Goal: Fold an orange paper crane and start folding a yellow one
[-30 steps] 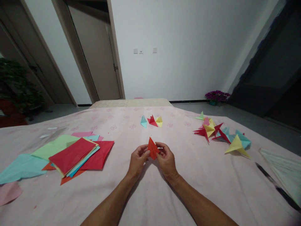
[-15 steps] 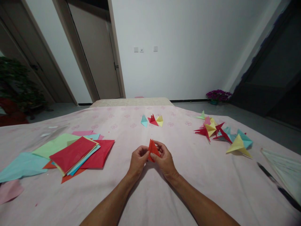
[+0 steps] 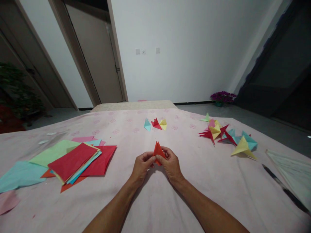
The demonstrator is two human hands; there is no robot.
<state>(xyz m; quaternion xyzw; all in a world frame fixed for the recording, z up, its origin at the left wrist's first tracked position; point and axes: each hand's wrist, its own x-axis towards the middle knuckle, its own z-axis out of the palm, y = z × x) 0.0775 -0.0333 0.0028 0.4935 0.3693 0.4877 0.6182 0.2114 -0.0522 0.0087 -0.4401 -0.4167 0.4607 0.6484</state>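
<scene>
Between my hands, just above the table, I hold a folded piece of orange-red origami paper [image 3: 158, 150] with its narrow points upward. My left hand [image 3: 143, 164] pinches its left side, thumb against the lower edge. On the other side my right hand [image 3: 171, 163] grips it, with the thumb across its front and the fingers behind. The backs of the folds are hidden. Farther off on the cloth stand a light blue folded paper [image 3: 147, 125], a red paper crane [image 3: 155, 123] and a yellow folded paper [image 3: 163, 124].
Coloured paper sheets [image 3: 73, 163] lie stacked and spread on the left. Several folded paper cranes [image 3: 218, 131] are heaped on the right. Nearer on that side lie a black pen-like tool [image 3: 283, 187] and a clear plastic packet [image 3: 293, 174]. A pink flowered cloth [image 3: 116, 200] covers the table.
The orange-red paper has turned slightly, and my right thumb now lies higher across its front. The whole view has shifted a little; the other papers stay put.
</scene>
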